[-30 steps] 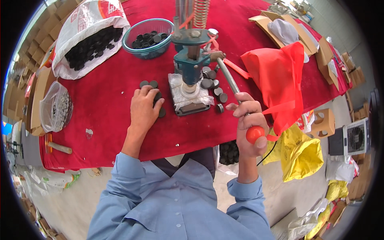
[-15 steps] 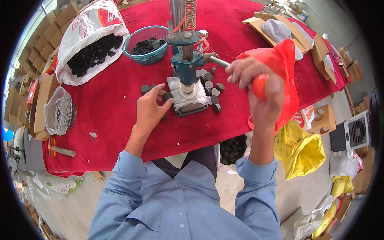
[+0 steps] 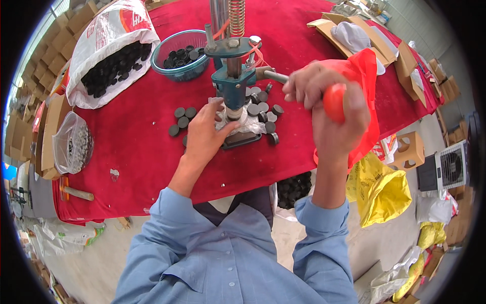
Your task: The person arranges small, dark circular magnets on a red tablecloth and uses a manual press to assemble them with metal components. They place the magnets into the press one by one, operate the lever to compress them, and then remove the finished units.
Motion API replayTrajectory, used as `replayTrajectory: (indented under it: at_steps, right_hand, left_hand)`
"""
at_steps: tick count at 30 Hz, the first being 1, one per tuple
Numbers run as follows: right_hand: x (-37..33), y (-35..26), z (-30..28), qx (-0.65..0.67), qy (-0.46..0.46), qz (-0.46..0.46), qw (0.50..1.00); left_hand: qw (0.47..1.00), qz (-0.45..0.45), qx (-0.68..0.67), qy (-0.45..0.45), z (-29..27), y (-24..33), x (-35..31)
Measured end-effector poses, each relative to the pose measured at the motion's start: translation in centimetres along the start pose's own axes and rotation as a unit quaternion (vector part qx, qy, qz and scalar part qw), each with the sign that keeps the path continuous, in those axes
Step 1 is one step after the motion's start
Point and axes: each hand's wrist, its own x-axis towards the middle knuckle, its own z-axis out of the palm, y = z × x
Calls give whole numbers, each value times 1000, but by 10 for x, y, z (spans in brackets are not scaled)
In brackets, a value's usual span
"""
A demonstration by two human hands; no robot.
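Observation:
A green hand press (image 3: pixel 230 83) stands on the red-covered table, with its ram lowered toward a base wrapped in clear plastic. My left hand (image 3: pixel 204 131) reaches in from the left of the base, thumb and fingers spread around the ram's lower end; whether a small part lies between them is hidden. My right hand (image 3: pixel 336 114), blurred by motion, is closed around the press lever (image 3: pixel 276 76) at its red ball knob (image 3: pixel 334 103). Several black round caps (image 3: pixel 183 122) lie left of the base, and more black and grey caps (image 3: pixel 263 107) lie to its right.
A teal basin (image 3: pixel 180 74) of black caps sits behind my left hand. An open white sack (image 3: pixel 91 55) spills caps at the far left. A plastic bag of small parts (image 3: pixel 73 143) and a hammer (image 3: pixel 78 193) are at left, a red bag (image 3: pixel 368 76) at right.
My left hand has moved right and slightly up, from a black cap beside the base to the ram's lower end. My right hand stays on the lever, shifting slightly right.

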Motion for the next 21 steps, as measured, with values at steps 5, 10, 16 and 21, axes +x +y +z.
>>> replayTrajectory:
  at_steps: [5, 10, 16, 21]
  right_hand:
    - [-95, 24, 17, -17, 58, -24, 998]
    - [-100, 23, 20, -10, 89, 7, 996]
    - [-75, 6, 9, -34, 51, 15, 998]
    - [-38, -2, 3, -39, 3, -17, 999]
  left_hand:
    - [990, 23, 141, 2, -44, -22, -53]
    - [987, -40, 153, 0, -53, -21, -99]
    - [993, -58, 98, 19, -46, -20, -116]
    - [997, -36, 42, 44, -39, -9, -88]
